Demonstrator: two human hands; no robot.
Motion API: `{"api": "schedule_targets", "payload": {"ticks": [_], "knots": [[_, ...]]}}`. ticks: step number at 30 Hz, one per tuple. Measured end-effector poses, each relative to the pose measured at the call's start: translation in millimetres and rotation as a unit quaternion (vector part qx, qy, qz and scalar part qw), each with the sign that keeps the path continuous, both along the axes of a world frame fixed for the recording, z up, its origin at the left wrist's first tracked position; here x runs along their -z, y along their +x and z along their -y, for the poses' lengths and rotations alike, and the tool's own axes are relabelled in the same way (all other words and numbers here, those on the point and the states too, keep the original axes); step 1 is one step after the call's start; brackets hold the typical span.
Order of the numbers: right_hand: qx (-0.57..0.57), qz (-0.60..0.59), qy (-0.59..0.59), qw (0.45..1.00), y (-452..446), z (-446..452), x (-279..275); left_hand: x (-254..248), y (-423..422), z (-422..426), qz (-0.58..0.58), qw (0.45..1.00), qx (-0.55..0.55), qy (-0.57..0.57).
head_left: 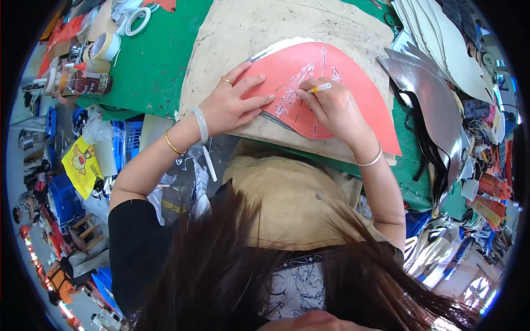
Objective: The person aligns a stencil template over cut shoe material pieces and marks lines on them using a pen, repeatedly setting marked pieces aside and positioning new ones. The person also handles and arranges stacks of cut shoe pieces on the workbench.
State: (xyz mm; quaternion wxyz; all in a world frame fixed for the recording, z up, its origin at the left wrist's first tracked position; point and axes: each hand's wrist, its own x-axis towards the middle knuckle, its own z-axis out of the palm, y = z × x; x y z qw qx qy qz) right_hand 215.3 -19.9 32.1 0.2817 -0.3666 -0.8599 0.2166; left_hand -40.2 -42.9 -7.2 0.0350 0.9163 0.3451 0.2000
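Observation:
A red curved template [364, 99] with cut-out slots and white marks lies on a beige sheet [221, 49]. Under its left and upper edges, white and dark pieces show. My left hand [234, 102] rests with fingers spread on the template's left side and holds nothing. My right hand [334, 107] grips a white and yellow pen [320, 87], its fingers near the marked slots in the middle of the template. The pen's tip is too small to make out.
Tape rolls [105, 46] and a jar [88, 83] stand on the green table [152, 66] at the left. Dark shiny sheets [430, 94] and pale cut pieces [441, 38] lie at the right. A blue crate [66, 198] is at the lower left.

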Motion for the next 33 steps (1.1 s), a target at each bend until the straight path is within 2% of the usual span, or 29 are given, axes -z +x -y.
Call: {"api": "schedule_targets", "payload": {"ticks": [2, 5, 17, 20, 23, 26, 29, 30, 32, 33], "knots": [[0.007, 0.020, -0.012, 1.000, -1, 0, -1, 0, 0, 1, -0.001, 1.000, -0.001, 0.000], [-0.020, -0.045, -0.009, 0.999, -9, -3, 3, 0, 1, 0, -0.002, 1.000, -0.002, 0.001], [0.004, 0.032, -0.019, 0.999, -16, -5, -2, 1, 0, 1, -0.008, 1.000, -0.004, 0.007], [-0.002, -0.018, 0.018, 1.000, -15, -6, 8, 1, 0, 0, -0.005, 1.000, -0.002, 0.007], [0.000, -0.001, 0.008, 1.000, -17, -4, 5, 1, 0, 1, -0.001, 1.000, -0.001, 0.004], [0.038, -0.027, -0.009, 0.999, -10, -5, 7, -2, -1, 1, -0.001, 1.000, -0.001, -0.014], [0.204, -0.213, -0.108, 0.949, 27, -23, 8, -9, 0, 7, 0.011, 0.999, 0.003, -0.038], [0.204, -0.202, 0.031, 0.957, 49, -39, 20, -14, -1, 14, 0.013, 0.999, 0.001, -0.049], [0.309, -0.185, -0.069, 0.930, 77, -37, 25, -23, -2, 26, 0.011, 0.997, -0.004, -0.076], [0.314, -0.191, -0.059, 0.928, 81, -36, 29, -28, -2, 31, 0.008, 0.996, -0.009, -0.090]]}}
